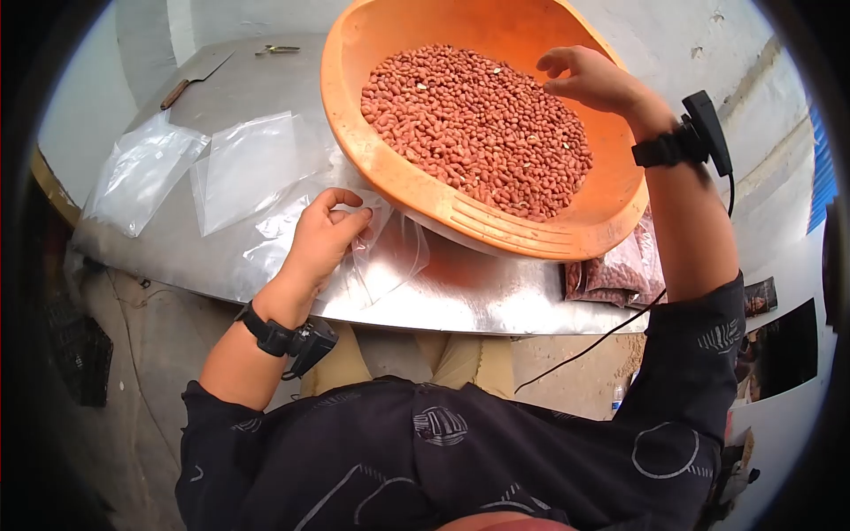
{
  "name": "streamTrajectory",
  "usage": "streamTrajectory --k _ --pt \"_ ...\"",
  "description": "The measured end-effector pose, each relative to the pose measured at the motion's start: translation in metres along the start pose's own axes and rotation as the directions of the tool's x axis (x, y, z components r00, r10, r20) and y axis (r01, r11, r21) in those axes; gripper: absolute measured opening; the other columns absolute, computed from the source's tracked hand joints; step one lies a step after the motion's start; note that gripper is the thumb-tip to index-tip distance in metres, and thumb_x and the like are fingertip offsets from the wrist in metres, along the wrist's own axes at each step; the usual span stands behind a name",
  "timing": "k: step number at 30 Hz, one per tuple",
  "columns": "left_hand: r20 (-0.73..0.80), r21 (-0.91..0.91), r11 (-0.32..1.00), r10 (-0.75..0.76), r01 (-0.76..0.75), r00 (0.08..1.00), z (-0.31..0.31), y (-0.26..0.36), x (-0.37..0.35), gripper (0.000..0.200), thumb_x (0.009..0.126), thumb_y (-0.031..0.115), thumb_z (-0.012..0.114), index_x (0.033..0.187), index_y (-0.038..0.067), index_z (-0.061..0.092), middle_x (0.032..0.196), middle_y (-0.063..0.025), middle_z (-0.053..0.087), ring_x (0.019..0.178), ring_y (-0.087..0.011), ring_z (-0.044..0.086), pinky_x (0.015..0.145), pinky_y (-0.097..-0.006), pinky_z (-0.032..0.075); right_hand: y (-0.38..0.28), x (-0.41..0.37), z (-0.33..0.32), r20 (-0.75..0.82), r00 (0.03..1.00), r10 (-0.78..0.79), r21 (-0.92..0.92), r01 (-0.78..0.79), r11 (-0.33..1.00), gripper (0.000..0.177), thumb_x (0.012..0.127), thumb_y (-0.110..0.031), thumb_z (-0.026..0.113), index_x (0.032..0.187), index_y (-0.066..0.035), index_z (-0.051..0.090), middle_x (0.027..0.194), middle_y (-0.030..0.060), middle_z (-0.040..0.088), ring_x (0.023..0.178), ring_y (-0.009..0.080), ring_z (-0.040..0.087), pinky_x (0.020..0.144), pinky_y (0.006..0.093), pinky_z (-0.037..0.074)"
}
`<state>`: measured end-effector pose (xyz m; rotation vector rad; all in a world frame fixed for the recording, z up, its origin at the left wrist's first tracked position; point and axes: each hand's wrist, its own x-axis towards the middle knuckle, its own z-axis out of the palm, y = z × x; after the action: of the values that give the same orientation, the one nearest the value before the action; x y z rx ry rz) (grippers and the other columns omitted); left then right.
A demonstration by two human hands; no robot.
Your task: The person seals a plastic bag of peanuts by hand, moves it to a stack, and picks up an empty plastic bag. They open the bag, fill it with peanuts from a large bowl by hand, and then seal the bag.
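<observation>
A large orange basin (513,237) stands on the metal table, holding a heap of red-skinned peanuts (478,133). My left hand (329,228) pinches a clear plastic bag (394,252) just in front of the basin's near left side. The bag hangs loose and looks unfilled. Over the right part of the basin is my right hand (591,80), fingers slightly curled and apart, with nothing visible in it. It is above the peanuts, near the basin's inner wall.
Flat clear bags (146,173) and more clear bags (248,168) lie on the metal table (221,265) at left. Behind them are a wooden-handled knife (190,86) and a small metal item (276,50). Filled peanut bags (618,270) sit right of the basin. A black cable (584,347) hangs by my right arm.
</observation>
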<state>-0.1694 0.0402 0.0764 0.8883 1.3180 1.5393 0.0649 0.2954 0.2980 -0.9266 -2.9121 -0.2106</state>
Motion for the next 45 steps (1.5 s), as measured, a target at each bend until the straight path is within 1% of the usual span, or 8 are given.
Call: streamTrajectory --k 10,11,14,15,21,34,38,45 --pt "0.046 -0.086 0.987 0.139 -0.135 0.989 -0.004 -0.028 -0.004 0.022 0.089 0.006 0.065 0.103 0.002 0.049 0.078 -0.0017 0.06 0.068 -0.0039 0.053 0.062 -0.0189 0.044 0.058 0.083 0.068 0.385 0.774 0.503 0.034 -0.557 0.83 0.083 0.083 -0.039 0.07 0.148 -0.009 0.028 0.134 0.0224 0.049 0.106 0.0347 0.061 0.078 0.0477 0.058" --pt "0.06 -0.057 0.991 0.128 -0.125 0.99 -0.005 -0.029 -0.005 0.022 0.089 0.007 0.065 0.103 0.002 0.049 0.078 -0.0018 0.06 0.069 -0.0047 0.054 0.063 -0.0189 0.044 0.073 0.087 0.078 0.34 0.814 0.472 0.018 -0.507 0.862 0.078 0.083 -0.041 0.067 0.144 -0.005 0.034 0.12 0.0209 0.058 0.087 0.0322 0.067 0.057 0.0456 0.06" --pt "0.095 0.044 0.991 0.119 -0.124 0.988 -0.006 -0.026 -0.01 0.021 0.089 0.007 0.065 0.101 0.003 0.048 0.076 0.0001 0.057 0.067 -0.0025 0.049 0.061 -0.0176 0.04 0.081 0.095 0.09 0.289 0.833 0.472 0.04 -0.503 0.863 0.077 0.083 -0.042 0.067 0.142 -0.005 0.036 0.117 0.0211 0.059 0.082 0.0305 0.068 0.05 0.0429 0.059" --pt "0.109 0.086 0.988 0.121 -0.131 0.987 -0.006 -0.023 -0.012 0.021 0.089 0.008 0.065 0.1 0.002 0.048 0.075 0.0005 0.056 0.066 -0.002 0.048 0.06 -0.0173 0.039 0.069 0.096 0.084 0.323 0.809 0.492 0.037 -0.53 0.847 0.076 0.084 -0.044 0.066 0.141 -0.003 0.038 0.122 0.023 0.057 0.099 0.0335 0.065 0.07 0.0471 0.059" --pt "0.139 0.246 0.942 0.2 -0.23 0.97 -0.004 -0.022 -0.014 0.019 0.087 0.007 0.066 0.093 0.001 0.049 0.067 0.0028 0.053 0.059 -0.001 0.044 0.053 -0.018 0.036 0.12 0.145 0.135 0.06 0.979 0.196 0.016 -0.197 0.98 0.075 0.088 -0.045 0.063 0.14 0.003 0.038 0.136 0.0257 0.05 0.13 0.0357 0.045 0.107 0.0392 0.036" --pt "0.127 0.225 0.944 0.219 -0.243 0.968 -0.002 -0.022 -0.011 0.016 0.089 0.008 0.065 0.089 0.001 0.05 0.066 0.004 0.05 0.058 -0.001 0.041 0.051 -0.0187 0.033 -0.041 0.153 0.156 0.053 0.979 -0.195 0.494 0.144 0.857 0.078 0.088 -0.057 0.06 0.142 -0.003 0.04 0.141 0.0272 0.041 0.134 0.0388 0.037 0.109 0.0409 0.035" --pt "0.104 0.21 0.952 0.205 -0.223 0.973 0.0 -0.021 -0.01 0.014 0.09 0.007 0.063 0.09 0.001 0.05 0.067 0.004 0.051 0.059 -0.0007 0.041 0.053 -0.0185 0.033 -0.076 0.117 0.148 0.086 0.967 -0.239 0.264 0.209 0.942 0.066 0.088 -0.051 0.062 0.133 -0.005 0.048 0.125 0.0252 0.05 0.117 0.0398 0.049 0.1 0.0421 0.041" --pt "0.045 0.217 0.95 0.218 -0.222 0.975 -0.001 -0.028 -0.005 0.012 0.089 0.006 0.063 0.087 0.002 0.052 0.064 0.0041 0.05 0.057 -0.0011 0.042 0.052 -0.019 0.032 -0.087 0.061 0.133 0.224 0.906 -0.359 0.283 0.292 0.914 0.028 0.082 -0.012 0.06 0.107 -0.001 0.059 0.1 0.0209 0.062 0.094 0.0359 0.061 0.083 0.0423 0.049"
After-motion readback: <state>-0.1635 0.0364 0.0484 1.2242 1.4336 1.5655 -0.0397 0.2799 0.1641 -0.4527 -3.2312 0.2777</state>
